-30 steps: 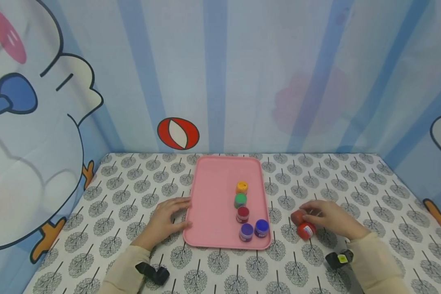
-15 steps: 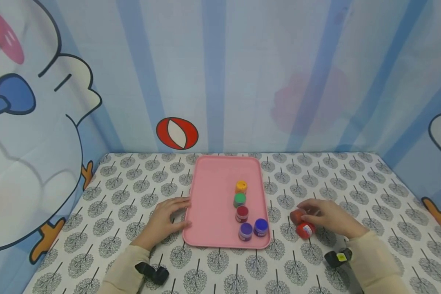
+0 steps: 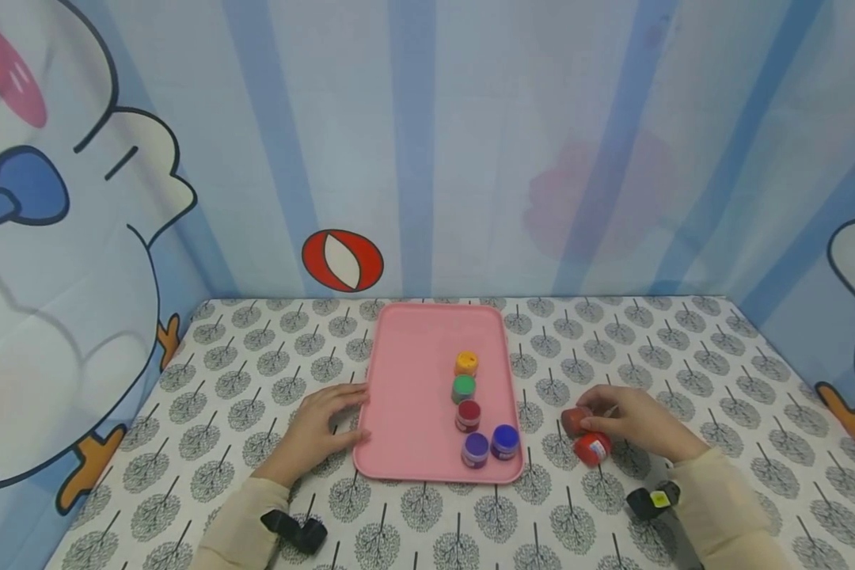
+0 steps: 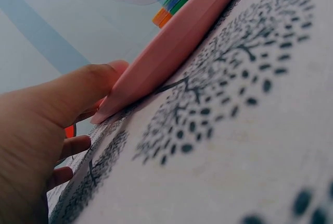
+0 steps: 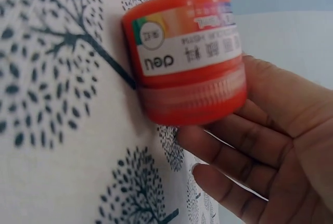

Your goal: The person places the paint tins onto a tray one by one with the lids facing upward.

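Note:
In the head view my left hand [image 3: 318, 427] rests at the left edge of a pink tray [image 3: 406, 396], thumb and fingertips touching the rim, fingers fairly straight. Out to the right of the tray, my right hand [image 3: 630, 416] pinches a brownish-red paint jar [image 3: 574, 421] between thumb and fingers. Just in front of it a bright red paint jar [image 3: 592, 449] lies on its side. That red jar [image 5: 184, 57], with a white label, fills much of the right wrist view and hides the brownish-red one and part of the thumb.
On the tray's right half stand several paint jars: yellow [image 3: 466, 363], green [image 3: 463, 389], dark red [image 3: 468, 416], purple [image 3: 475, 450] and blue [image 3: 505, 442]. A tree-print cloth [image 3: 427, 514] covers the table. A striped blue curtain [image 3: 484, 142] hangs behind.
Both hands and all the jars stay essentially where they were; only a slight shift of the head view shows.

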{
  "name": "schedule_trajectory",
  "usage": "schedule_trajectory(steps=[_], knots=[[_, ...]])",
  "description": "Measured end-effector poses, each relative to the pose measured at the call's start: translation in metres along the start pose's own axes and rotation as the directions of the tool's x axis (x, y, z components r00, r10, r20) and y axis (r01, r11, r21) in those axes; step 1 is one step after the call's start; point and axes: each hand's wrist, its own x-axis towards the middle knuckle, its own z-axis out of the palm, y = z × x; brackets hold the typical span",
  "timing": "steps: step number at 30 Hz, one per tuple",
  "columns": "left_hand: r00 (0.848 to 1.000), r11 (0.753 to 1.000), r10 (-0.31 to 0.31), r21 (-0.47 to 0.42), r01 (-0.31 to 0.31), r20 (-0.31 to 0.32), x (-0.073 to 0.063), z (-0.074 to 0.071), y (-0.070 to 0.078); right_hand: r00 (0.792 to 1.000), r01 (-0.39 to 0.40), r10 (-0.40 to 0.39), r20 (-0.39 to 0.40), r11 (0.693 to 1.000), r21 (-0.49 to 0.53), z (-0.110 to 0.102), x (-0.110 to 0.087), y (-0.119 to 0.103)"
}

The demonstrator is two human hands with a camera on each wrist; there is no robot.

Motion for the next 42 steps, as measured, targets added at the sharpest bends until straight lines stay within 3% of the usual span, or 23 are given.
schedule_trajectory(steps=[26, 32, 42], knots=[[1.000, 1.000, 0.010, 0.013, -0.010, 0.005, 0.000, 0.000, 0.000, 0.994, -0.042, 0.038, -0.101, 0.998, -0.044, 0.000, 0.003, -0.014], [1.000, 1.000, 0.010, 0.007, -0.010, 0.004, 0.001, 0.001, -0.001, 0.987, -0.003, -0.009, -0.158, 0.997, -0.077, -0.002, 0.003, -0.025], [1.000, 1.000, 0.021, 0.011, -0.021, -0.007, 0.000, 0.003, -0.002, 0.980, 0.076, -0.101, -0.173, 0.986, -0.146, 0.001, 0.009, -0.034]])
